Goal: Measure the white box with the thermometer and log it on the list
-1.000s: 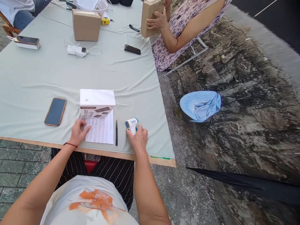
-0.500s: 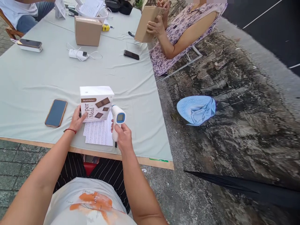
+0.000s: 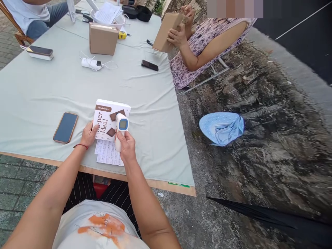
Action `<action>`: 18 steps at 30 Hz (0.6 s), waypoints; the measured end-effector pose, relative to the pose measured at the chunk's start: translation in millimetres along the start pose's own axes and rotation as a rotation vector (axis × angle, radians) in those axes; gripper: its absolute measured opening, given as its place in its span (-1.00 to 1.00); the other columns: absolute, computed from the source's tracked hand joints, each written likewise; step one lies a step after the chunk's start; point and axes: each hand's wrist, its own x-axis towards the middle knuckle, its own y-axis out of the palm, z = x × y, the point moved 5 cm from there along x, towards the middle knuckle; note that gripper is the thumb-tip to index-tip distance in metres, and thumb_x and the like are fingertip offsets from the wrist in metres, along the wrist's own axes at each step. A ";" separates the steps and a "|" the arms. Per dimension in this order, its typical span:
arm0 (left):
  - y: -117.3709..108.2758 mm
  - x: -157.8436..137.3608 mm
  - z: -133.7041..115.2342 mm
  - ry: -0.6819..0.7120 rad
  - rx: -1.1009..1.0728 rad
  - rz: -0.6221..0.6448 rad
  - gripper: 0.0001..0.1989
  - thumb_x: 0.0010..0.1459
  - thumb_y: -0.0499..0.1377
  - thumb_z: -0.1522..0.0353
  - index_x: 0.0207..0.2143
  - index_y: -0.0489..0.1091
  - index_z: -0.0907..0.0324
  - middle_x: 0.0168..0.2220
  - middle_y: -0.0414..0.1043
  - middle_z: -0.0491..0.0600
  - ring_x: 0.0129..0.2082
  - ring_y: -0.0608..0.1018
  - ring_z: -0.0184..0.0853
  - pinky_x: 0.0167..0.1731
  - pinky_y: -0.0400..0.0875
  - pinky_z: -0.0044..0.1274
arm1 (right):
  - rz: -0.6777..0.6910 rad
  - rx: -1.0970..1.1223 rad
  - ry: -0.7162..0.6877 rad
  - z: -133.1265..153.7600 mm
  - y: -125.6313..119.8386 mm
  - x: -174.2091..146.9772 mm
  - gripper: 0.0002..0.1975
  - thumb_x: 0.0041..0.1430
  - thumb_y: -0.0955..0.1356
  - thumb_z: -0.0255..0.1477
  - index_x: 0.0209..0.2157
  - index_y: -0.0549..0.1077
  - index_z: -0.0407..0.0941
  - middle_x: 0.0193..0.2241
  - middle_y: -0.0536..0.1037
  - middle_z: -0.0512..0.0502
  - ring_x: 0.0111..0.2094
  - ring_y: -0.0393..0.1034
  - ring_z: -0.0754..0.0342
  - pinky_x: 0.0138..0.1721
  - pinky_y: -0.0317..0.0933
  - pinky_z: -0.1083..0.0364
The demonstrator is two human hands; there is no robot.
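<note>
Plainly, the right hand is closed round the handle of a white thermometer, its thumb on the near side just under the blue-rimmed screen. That screen faces back toward the person, so the front end points away, toward the printed box directly behind it. The handle's long axis runs down from the head toward the near table edge, its foot leaning slightly left within the grip. The left hand grips the box by its lower left side, thumb on the front; the printed face is turned to the person and leans back, with the large lettering running upward along it. Whether the base of the box touches the table cannot be told. Between the two hands, below the box, lie printed sheets. A phone rests to the left of the left hand, screen up, on a pale, creased tablecloth. Beyond both grips sit a white corded device, a brown carton and a black phone. Far right of the thermometer, a co-worker's hand holds another carton, and a blue hat lies against rough stone. Green-grey paving shows left of the left forearm.
</note>
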 end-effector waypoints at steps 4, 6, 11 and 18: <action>1.6 -2.3 3.8 -0.001 0.021 -0.006 -0.25 0.23 -0.17 -0.17 0.08 0.37 0.19 -0.22 0.46 0.08 -0.16 0.49 -0.14 -0.10 0.39 -0.32 | -0.014 0.054 0.029 1.1 1.0 0.2 -0.57 0.05 0.37 -0.07 -0.25 0.48 -0.15 -0.43 0.52 -0.07 -0.41 0.38 0.08 -0.39 0.27 0.11; 2.4 -3.5 5.6 0.003 0.024 -0.010 -0.26 0.23 -0.17 -0.17 0.10 0.36 0.19 -0.19 0.46 0.09 -0.14 0.49 -0.13 -0.08 0.38 -0.32 | -0.005 0.040 0.027 3.7 1.1 -0.6 -0.56 0.04 0.38 -0.07 -0.22 0.48 -0.15 -0.40 0.54 -0.08 -0.38 0.40 0.06 -0.37 0.29 0.10; 3.5 -5.8 7.9 0.010 0.026 -0.005 -0.27 0.24 -0.15 -0.15 0.11 0.35 0.19 -0.16 0.46 0.11 -0.11 0.49 -0.11 -0.07 0.37 -0.30 | 0.019 0.084 0.057 7.2 -0.7 -4.0 -0.56 -0.02 0.43 -0.09 -0.22 0.50 -0.14 -0.32 0.58 -0.08 -0.26 0.44 0.02 -0.24 0.31 0.07; 3.3 -7.3 8.5 0.009 -0.011 0.008 -0.36 0.13 0.12 -0.08 0.10 0.35 0.15 -0.15 0.46 0.07 -0.12 0.49 -0.13 -0.08 0.38 -0.31 | 0.000 0.124 0.068 6.8 0.6 -4.6 -0.55 -0.08 0.46 -0.11 -0.21 0.50 -0.12 -0.26 0.59 -0.09 -0.18 0.45 -0.02 -0.16 0.32 0.05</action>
